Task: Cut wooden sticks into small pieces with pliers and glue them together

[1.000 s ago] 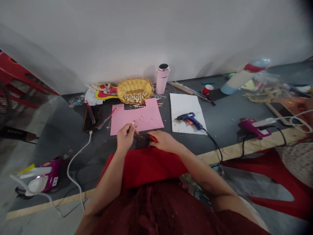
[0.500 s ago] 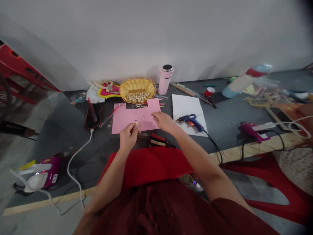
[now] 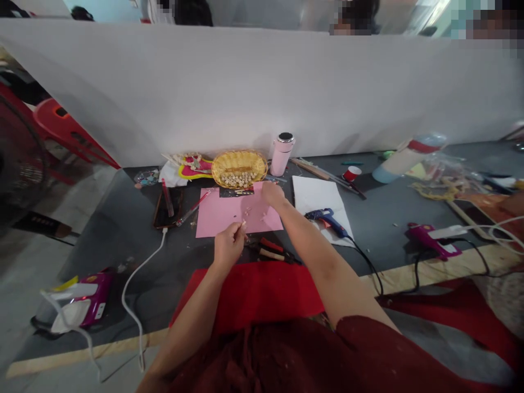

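Note:
My left hand (image 3: 229,244) is closed in a pinch over the near edge of a pink sheet (image 3: 216,215). A tiny pale piece (image 3: 244,224) shows at its fingertips, too small to name. My right hand (image 3: 272,193) reaches over the sheet's far right corner, close to the wicker basket (image 3: 239,155) of small pale beads (image 3: 238,179). Its fingers point away from me and are mostly hidden, so their grip is unclear. Several small bits (image 3: 248,210) lie on the pink sheet between the hands. Red-handled pliers (image 3: 271,245) rest just in front of it.
Right of my right arm, a blue glue gun (image 3: 329,221) lies on a white sheet (image 3: 313,191). A pink flask (image 3: 282,154) stands by the white partition. A phone (image 3: 167,210) with a cable is at left, a purple power strip (image 3: 434,240) at right. A red cloth (image 3: 257,295) covers my lap.
My right hand has moved away from me, from the middle right of the pink sheet to its far corner. My left hand stays pinched. The view has tilted up.

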Motion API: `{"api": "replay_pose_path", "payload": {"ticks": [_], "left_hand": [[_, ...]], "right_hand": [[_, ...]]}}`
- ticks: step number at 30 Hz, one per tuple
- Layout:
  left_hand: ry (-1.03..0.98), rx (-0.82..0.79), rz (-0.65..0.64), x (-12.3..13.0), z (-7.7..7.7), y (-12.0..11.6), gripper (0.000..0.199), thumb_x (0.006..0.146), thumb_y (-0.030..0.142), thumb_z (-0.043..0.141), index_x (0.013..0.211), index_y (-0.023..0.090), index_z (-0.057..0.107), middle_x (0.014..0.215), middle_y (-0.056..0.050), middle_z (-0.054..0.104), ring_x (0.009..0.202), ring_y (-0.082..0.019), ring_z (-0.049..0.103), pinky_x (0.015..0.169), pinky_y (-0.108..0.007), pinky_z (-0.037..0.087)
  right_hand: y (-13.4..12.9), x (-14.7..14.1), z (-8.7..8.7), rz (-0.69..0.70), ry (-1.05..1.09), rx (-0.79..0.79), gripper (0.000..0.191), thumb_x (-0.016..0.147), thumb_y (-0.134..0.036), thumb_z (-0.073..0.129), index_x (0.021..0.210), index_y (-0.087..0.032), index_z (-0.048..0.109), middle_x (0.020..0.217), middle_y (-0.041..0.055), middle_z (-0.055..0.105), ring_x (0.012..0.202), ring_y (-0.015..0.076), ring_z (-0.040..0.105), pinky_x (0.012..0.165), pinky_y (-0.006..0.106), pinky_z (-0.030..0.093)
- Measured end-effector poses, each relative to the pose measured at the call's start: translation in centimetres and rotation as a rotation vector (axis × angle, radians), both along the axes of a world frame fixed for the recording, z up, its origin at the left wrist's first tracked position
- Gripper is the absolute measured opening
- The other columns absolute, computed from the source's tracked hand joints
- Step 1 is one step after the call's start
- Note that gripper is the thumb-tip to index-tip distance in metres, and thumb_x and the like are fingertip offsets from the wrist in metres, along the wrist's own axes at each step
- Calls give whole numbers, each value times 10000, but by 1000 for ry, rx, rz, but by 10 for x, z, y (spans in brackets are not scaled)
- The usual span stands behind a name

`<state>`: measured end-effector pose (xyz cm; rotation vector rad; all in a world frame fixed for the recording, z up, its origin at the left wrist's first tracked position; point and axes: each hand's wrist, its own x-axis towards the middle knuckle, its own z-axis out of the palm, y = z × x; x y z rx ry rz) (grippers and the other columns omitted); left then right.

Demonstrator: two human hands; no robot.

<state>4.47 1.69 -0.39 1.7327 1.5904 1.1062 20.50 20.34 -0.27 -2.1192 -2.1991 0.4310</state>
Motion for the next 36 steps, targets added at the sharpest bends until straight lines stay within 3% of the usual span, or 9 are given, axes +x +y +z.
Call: {"api": "replay_pose_path", "payload": {"ticks": [2, 6, 10, 12, 14, 17, 19, 27, 36], "left_hand": [[-8, 6, -6, 0, 0, 0, 298, 921, 386, 443, 751, 201, 603, 627, 11, 629, 544, -113, 543, 550, -218, 355], [-19, 6, -14, 0, 0, 0, 307, 920, 385, 441, 734, 199, 599, 620, 6, 624, 547, -118, 551, 553, -219, 367], [6, 10, -11, 0, 2, -1, 297, 920, 386, 443, 759, 194, 603, 645, 6, 630, 563, -115, 549, 567, -218, 375], [24, 9, -8, 0, 2, -1, 290, 919, 384, 447, 769, 194, 607, 654, 8, 636, 576, -114, 556, 583, -217, 383], [21, 6, 10, 0, 2, -2, 271, 916, 388, 455, 815, 197, 619, 666, 10, 646, 588, -114, 570, 592, -213, 393], [39, 29, 34, 1, 0, -2, 257, 906, 398, 477, 858, 198, 630, 683, 6, 659, 596, -114, 583, 598, -209, 402], [72, 47, 43, 1, -3, -1, 254, 903, 398, 483, 866, 197, 635, 696, 0, 667, 611, -117, 593, 604, -209, 405], [279, 226, 53, 9, -22, 2, 252, 909, 331, 457, 909, 183, 661, 800, -55, 704, 687, -140, 625, 651, -228, 428], [250, 327, 96, 6, -33, 6, 259, 924, 328, 436, 982, 172, 634, 807, -66, 703, 764, -156, 654, 717, -246, 464]], "right_hand": [[-1, -2, 3, 20, 28, 2, 368, 892, -336, 579, 1174, -103, 549, 1171, 129, 574, 1014, 217, 593, 857, 406, 510], [-19, -5, 19, 104, 160, 76, 214, 910, -214, 498, 1008, -55, 604, 1017, 183, 642, 970, 243, 614, 828, 368, 473], [-66, -9, 29, 222, 366, 151, 192, 924, -274, 425, 958, -164, 579, 903, 49, 671, 857, 154, 626, 739, 249, 454], [-95, -12, 25, 248, 483, 162, 216, 928, -344, 403, 954, -189, 550, 810, -2, 650, 740, 116, 614, 674, 215, 452], [-121, -16, 15, 233, 837, 228, 220, 915, -375, 409, 915, -191, 530, 726, -19, 606, 649, 108, 582, 619, 215, 447], [-147, -21, -4, 72, 1073, 362, 240, 909, -412, 409, 908, -194, 511, 733, -7, 583, 630, 109, 546, 602, 224, 452], [-154, -22, -13, 43, 1061, 443, 233, 902, -404, 421, 904, -193, 518, 811, 23, 595, 685, 117, 552, 648, 239, 466], [-157, -19, -19, 234, 937, 511, 183, 919, -332, 395, 916, -206, 528, 883, 50, 598, 806, 144, 565, 763, 269, 473], [-157, -19, -24, 257, 924, 578, 208, 925, -334, 393, 948, -188, 538, 935, 71, 610, 830, 151, 565, 791, 269, 456]]}}
